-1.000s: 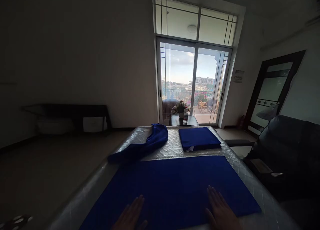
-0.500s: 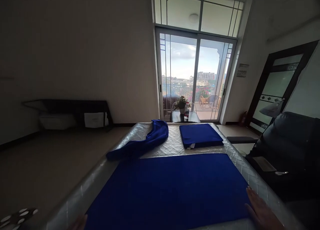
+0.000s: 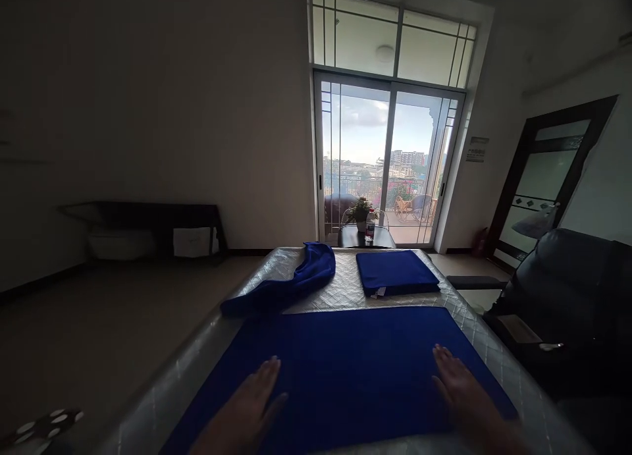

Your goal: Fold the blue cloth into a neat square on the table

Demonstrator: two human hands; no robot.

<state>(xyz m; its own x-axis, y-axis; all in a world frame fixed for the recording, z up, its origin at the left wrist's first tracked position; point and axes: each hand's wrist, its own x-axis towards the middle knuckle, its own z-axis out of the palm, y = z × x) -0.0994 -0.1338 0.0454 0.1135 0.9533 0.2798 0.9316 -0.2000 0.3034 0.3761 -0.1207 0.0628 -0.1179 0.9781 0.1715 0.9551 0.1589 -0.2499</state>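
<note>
A large blue cloth (image 3: 355, 369) lies spread flat on a mattress with a shiny quilted cover (image 3: 340, 280). Over the cloth's left part is my left hand (image 3: 249, 402), fingers stretched out and thumb apart. My right hand (image 3: 461, 389) is over its right part, also with straight fingers and holding nothing. Whether the palms touch the cloth I cannot tell. Beyond it, a folded blue cloth (image 3: 395, 270) with a white tag sits at the right. A crumpled blue cloth (image 3: 296, 280) lies at the far left and meets the flat one's corner.
A dark armchair (image 3: 567, 297) stands close at the right. Past the mattress, a small black table (image 3: 353, 238) holds a potted plant (image 3: 361, 211) and a bottle (image 3: 369, 226) before a sliding glass door. A low dark rack (image 3: 158, 224) is by the left wall.
Both hands have moved inward from the side edges of the flat cloth and now lie over it. The view has tilted slightly upward. The folded and crumpled cloths have stayed put.
</note>
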